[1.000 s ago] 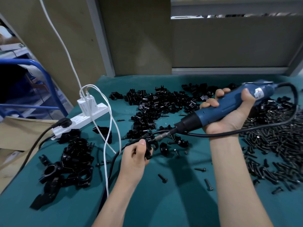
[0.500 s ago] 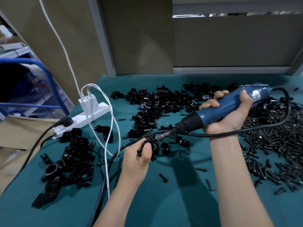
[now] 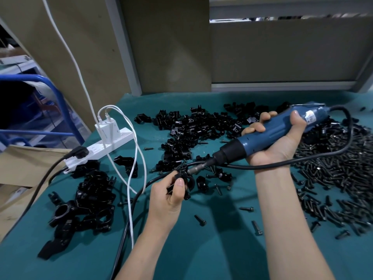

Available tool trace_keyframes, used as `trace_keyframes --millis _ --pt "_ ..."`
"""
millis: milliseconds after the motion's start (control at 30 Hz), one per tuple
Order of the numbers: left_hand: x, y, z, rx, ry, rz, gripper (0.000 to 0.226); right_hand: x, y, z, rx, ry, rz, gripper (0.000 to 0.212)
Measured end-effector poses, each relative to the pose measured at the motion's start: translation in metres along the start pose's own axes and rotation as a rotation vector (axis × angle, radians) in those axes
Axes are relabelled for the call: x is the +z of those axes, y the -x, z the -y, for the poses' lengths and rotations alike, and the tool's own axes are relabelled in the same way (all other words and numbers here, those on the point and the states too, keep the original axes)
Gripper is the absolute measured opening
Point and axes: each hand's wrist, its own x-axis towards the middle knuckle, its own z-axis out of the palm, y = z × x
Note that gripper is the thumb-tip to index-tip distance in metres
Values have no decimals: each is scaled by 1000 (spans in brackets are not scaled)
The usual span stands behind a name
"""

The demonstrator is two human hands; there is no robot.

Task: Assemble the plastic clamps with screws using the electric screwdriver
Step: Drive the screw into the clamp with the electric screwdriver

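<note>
We are working over the table, holding a clamp in our left hand near its middle. We are holding the electric screwdriver in our right hand, up and to the right, with its tip touching the clamp. Behind both hands a heap of clamp parts is lying toward the table's far edge. To the right a pile of screws is spreading, with the screwdriver's cord looping over it. To the left a cluster of clamps is sitting near the edge, and behind it a power strip is lying, its cables trailing toward us. Loose screws are lying between our forearms.
</note>
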Motion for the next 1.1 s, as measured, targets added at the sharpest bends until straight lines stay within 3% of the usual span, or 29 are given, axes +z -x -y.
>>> trace_keyframes --millis 100,233,333,500,600,700,733,867,1100 --pt "0 -1 0 -7 -42 15 63 0 0 0 5 5 -14 25" --pt "-1 -1 -1 5 -32 18 86 0 0 -1 14 12 -33 27" --pt "-2 -2 3 -4 -28 21 84 -1 0 -2 19 14 -41 29" --pt "-2 -4 5 -139 -39 59 43 -2 -2 2 12 22 -67 31" --pt "-1 -5 5 -296 28 122 46 -2 -3 5 -4 37 -76 32" --pt "1 -6 1 -371 184 196 13 -1 -3 7 -25 66 -77 32" --pt "1 -6 -1 -381 267 212 11 -1 -3 8 -32 74 -75 32" --pt "-4 -6 -9 -343 394 266 48 0 -2 10 -49 87 -61 32" --pt "-4 -6 -9 -360 444 308 35 -1 -2 8 -30 88 -49 32"
